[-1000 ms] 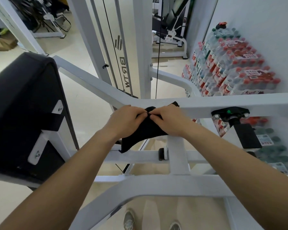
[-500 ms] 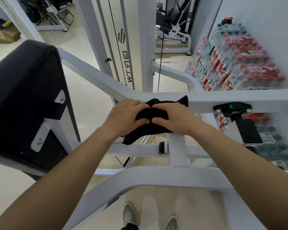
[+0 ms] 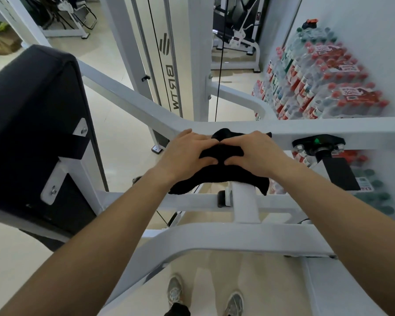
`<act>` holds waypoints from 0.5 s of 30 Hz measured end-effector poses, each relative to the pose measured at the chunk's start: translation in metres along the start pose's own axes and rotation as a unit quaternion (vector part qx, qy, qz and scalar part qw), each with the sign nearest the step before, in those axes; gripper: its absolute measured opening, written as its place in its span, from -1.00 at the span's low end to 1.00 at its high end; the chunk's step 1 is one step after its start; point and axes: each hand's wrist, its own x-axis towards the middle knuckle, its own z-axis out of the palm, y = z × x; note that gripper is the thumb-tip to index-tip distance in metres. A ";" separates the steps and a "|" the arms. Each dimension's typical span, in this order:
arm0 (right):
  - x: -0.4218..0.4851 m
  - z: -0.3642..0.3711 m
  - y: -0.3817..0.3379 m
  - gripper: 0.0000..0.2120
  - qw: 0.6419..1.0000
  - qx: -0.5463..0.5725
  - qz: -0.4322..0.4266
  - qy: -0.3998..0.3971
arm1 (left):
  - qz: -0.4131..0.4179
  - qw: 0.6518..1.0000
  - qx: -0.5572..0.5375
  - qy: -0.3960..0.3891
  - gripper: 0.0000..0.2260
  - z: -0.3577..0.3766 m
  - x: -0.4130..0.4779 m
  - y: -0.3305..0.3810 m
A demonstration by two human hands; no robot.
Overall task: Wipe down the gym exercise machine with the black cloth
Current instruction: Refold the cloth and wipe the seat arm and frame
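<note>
Softness and lightness mark the black cloth (image 3: pixel 219 179), draped limp over the machine's white bar (image 3: pixel 351 131) at centre frame. The left hand (image 3: pixel 185 153) and right hand (image 3: pixel 260 153) each pinch its bunched middle. Flat palms would likely spread it better.

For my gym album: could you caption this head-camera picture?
Left hand and right hand hold a crumpled black cloth against the gym machine's white metal bar.
</note>
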 end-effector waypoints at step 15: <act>0.002 0.009 -0.032 -0.79 0.985 0.123 -0.020 0.119 | -0.169 0.976 -0.058 0.125 -0.84 -0.037 -0.031 0.015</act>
